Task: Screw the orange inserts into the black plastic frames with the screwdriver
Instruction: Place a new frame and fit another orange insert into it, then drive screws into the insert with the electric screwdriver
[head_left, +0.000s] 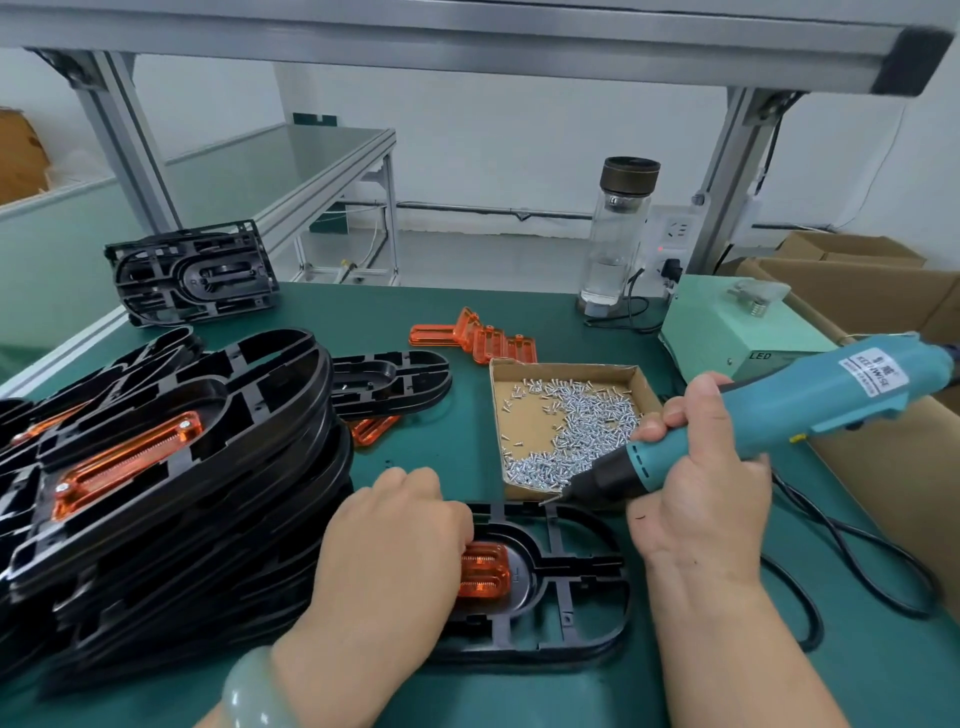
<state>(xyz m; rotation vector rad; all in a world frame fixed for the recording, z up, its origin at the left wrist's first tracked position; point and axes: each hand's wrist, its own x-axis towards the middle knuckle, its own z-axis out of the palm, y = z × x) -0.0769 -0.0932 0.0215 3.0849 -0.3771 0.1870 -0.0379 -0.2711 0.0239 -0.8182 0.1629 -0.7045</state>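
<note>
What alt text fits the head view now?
The right hand holds a teal screwdriver, tip at the far edge of a black frame on the bench; the left hand holds an orange insert in that frame. A box of screws sits behind.

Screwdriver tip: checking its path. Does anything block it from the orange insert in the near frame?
Nothing visible stands between the screwdriver tip and the exposed right end of the orange insert; the left hand covers its left end.

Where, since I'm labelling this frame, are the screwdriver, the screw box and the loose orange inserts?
screwdriver (810, 400), head view, teal body.
screw box (522, 421), head view, bare cardboard floor.
loose orange inserts (488, 340), head view, middle of pile.
</note>
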